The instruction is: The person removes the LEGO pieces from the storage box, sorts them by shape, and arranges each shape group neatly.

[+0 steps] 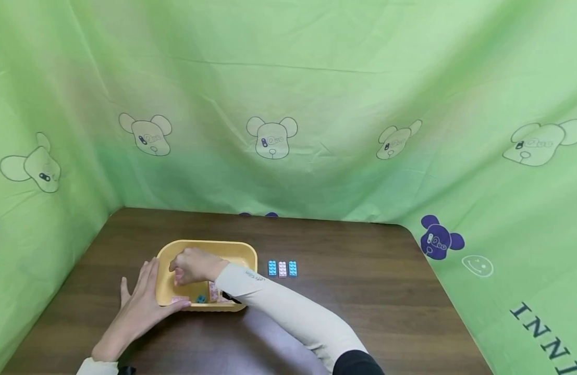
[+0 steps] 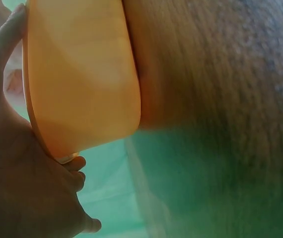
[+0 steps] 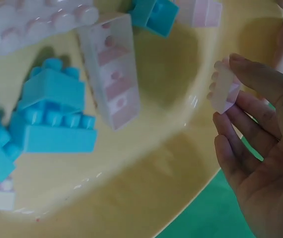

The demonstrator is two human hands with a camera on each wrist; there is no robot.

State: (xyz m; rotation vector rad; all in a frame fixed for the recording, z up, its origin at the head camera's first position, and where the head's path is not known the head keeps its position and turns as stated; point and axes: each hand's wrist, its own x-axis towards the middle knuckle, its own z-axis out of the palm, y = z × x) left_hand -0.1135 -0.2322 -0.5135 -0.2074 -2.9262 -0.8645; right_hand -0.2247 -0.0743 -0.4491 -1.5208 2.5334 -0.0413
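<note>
One yellow bin (image 1: 236, 250): stands on the brown wooden table (image 1: 363, 271), the left hand (image 1: 140, 299) at its near left corner, the right hand (image 1: 199, 265) inside it.
Right hand's grip: thumb and fingertips pinch a small pink brick (image 3: 224, 89), within the bin towards its left end.
Left hand's grip: fingers extended along the bin's left side, thumb spread apart from them on the near rim.
Left wrist view alone: the bin's smooth outer wall close up, left fingertips showing past the corner.
Right wrist view alone: a pale pink brick (image 3: 111, 74) on its side, hollow underside showing; one blue brick (image 3: 54, 89) resting against the studs of another.
Head view alone: the brick row right of the bin, and the green cloth (image 1: 326, 67) round the table.
Row count: three, blue (image 1: 272, 268), pink (image 1: 282, 269), blue (image 1: 293, 269), side by side with narrow gaps.
Loose in the bin: at least four blue and four pink, besides the pinched one.
Bear heads: five outlined, one whole in purple (image 1: 436, 242).
Writing: what looks like "Quo" on the heads; "INNI" in dark capitals at right; sleeve (image 1: 288, 312) lettering too small to read.
</note>
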